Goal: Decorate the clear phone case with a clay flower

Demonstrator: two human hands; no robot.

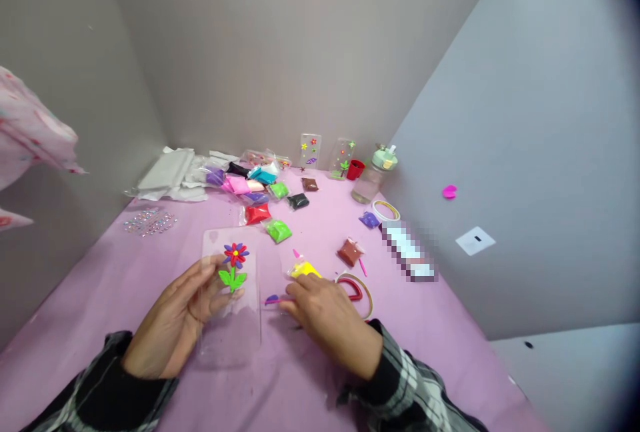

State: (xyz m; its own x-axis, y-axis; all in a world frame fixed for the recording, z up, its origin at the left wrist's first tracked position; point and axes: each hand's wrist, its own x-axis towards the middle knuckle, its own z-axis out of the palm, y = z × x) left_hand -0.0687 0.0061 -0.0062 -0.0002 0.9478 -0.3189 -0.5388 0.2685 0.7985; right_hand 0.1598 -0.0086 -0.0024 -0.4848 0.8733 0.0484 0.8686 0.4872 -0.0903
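My left hand (pixel 175 315) grips a clear phone case (pixel 231 339) by its left side, fingers behind it and seen through it. A clay flower (pixel 235 254) with red and purple petals and a yellow middle is on the case, above a green stem and leaves (pixel 233 279). Just right of the case, my right hand (pixel 325 315) is closed on a thin pink modelling tool (pixel 281 301), pointing left. A small purple clay piece (pixel 271 299) is at the tool's tip; whether it sticks to the tool I cannot tell. Beyond these fingers lies a yellow clay packet (pixel 304 269).
Clay packets, including a green one (pixel 278 231) and a brown one (pixel 350 253), lie across the pink tabletop (pixel 165 265). A gem sheet (pixel 150 222) is at left. A bottle (pixel 373 175), red cup (pixel 355 169) and decorated cases (pixel 311 151) stand at the back. Tape rolls (pixel 386 211) are at right.
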